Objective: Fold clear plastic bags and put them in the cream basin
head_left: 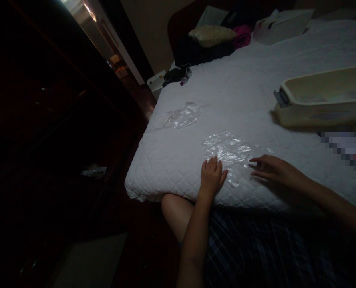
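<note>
A clear plastic bag (227, 150) lies flat on the white quilted mattress (240, 92), near its front edge. My left hand (211, 176) rests palm down on the bag's left part, fingers stretched out together. My right hand (270, 168) lies flat on the bag's right edge, fingers extended and pointing left. Neither hand grips anything. A second crumpled clear plastic bag (182, 117) lies farther back on the mattress, to the left.
A cream plastic tub (321, 98) stands on the mattress at right. Folded clothes and a cushion (212, 35) are piled at the far end beside a white box (281, 25). Small dark items (178, 74) lie near the far left corner. The floor at left is dark.
</note>
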The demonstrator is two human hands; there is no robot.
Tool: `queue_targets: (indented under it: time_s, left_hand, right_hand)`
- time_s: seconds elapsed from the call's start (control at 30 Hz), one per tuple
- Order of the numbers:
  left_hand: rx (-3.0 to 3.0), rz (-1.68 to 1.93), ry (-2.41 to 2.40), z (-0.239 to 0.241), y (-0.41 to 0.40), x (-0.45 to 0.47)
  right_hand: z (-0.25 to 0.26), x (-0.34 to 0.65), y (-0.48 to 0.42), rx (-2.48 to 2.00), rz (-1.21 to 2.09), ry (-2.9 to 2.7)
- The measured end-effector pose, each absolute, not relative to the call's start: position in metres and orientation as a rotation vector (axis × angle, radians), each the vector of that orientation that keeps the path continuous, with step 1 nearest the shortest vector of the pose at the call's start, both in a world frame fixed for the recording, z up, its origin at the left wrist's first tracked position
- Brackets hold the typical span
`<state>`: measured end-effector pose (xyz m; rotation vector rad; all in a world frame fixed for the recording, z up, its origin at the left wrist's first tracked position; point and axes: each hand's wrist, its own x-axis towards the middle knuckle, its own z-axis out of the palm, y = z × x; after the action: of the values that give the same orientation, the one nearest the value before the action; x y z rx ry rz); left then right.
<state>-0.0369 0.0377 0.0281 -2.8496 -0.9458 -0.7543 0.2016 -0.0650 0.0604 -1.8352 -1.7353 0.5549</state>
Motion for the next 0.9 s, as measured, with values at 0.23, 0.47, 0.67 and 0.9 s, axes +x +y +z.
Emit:
queue_targets:
  time_s: [0.23,0.47,0.67,0.9]
  left_hand:
    - [-2.858,-0.812,-0.953,0.024,0.038,-0.038]
    - [-2.803,-0.954,-1.065,0.028,0.040,-0.048]
    - [-2.880,-1.002,-1.076,0.031,0.049,-0.067]
    - [-2.918,-0.987,-1.003,0.030,0.052,-0.072]
  right_hand:
    - [0.042,0.202,-0.057,-1.895,0.158,-1.935]
    - [0.011,0.227,-0.060,-1.873,0.215,-1.937]
    - [0.024,0.255,-0.052,-1.841,0.420,-1.809]
    - [0.051,0.258,-0.051,-1.822,0.398,-1.606]
